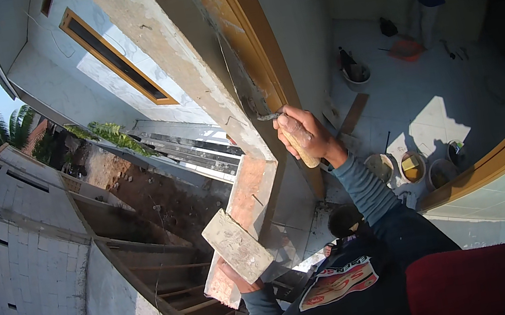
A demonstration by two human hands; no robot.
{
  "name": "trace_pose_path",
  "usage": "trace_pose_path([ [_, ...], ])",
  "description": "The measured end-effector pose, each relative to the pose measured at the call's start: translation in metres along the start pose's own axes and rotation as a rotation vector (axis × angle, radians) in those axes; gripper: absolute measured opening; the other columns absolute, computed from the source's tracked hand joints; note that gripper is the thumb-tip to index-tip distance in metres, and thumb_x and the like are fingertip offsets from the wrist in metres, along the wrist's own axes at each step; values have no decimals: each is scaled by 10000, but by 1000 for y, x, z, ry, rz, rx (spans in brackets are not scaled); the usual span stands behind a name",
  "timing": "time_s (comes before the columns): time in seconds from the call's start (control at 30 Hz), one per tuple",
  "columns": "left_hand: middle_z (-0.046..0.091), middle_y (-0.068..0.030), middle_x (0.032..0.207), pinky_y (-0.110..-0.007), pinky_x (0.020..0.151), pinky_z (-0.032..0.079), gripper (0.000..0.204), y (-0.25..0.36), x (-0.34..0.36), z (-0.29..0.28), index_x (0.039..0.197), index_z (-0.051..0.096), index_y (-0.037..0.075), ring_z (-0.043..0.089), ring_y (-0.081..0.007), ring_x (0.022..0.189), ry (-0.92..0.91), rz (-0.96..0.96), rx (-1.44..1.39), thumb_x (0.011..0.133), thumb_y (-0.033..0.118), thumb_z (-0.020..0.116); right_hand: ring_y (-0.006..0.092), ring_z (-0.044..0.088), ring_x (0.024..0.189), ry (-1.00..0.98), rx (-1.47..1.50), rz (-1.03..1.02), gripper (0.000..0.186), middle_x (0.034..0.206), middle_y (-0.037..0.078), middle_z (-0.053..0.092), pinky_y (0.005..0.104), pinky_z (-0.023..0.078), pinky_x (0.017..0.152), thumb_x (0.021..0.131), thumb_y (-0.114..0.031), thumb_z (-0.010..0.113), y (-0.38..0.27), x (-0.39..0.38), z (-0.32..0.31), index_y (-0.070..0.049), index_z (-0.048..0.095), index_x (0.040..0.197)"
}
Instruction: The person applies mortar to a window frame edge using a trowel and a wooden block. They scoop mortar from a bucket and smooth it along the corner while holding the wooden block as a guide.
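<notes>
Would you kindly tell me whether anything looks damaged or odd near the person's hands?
Yes: left of the right hand, the pale post beside the wooden frame has what look like bent wires or nails sticking out, which seems odd on an otherwise fairly flat face.

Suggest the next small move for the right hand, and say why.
Probably a short, light stroke of the trowel along the concrete pillar beside the wooden frame. The right hand grips its handle, its metal end sits close to that edge, and the surface there looks rough; the left hand holds the flat grey board clear of it.
</notes>
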State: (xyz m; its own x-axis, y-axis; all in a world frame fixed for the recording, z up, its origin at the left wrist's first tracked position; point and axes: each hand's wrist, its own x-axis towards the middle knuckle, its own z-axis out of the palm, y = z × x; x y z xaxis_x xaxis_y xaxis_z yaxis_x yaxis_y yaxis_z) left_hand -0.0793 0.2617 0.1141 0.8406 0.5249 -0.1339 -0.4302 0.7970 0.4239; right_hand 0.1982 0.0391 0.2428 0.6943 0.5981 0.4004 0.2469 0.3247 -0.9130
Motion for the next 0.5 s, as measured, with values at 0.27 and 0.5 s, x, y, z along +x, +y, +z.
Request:
trace_pose_path([
  [0.27, 632, -252, 1315, -455, 897, 604, 617, 6, -3, -4, 1468, 458, -53, 708, -369, 1066, 17, -3, 56, 945, 269, 404, 105, 486, 482, -97, 53, 5, 319, 658, 54, 514, 288, 411, 432, 1107, -322, 460, 34, -31, 5, -31, 518, 988],
  [0.5, 621, -256, 1315, -440, 923, 591, 647, 9, -5, -9, 1472, 444, -60, 692, -367, 1092, 23, 11, 105, 912, 264, 437, 92, 481, 470, 75, -167, -8, 320, 580, 20, 482, 295, 404, 441, 1104, -315, 463, 72, -7, 8, -54, 471, 919],
])
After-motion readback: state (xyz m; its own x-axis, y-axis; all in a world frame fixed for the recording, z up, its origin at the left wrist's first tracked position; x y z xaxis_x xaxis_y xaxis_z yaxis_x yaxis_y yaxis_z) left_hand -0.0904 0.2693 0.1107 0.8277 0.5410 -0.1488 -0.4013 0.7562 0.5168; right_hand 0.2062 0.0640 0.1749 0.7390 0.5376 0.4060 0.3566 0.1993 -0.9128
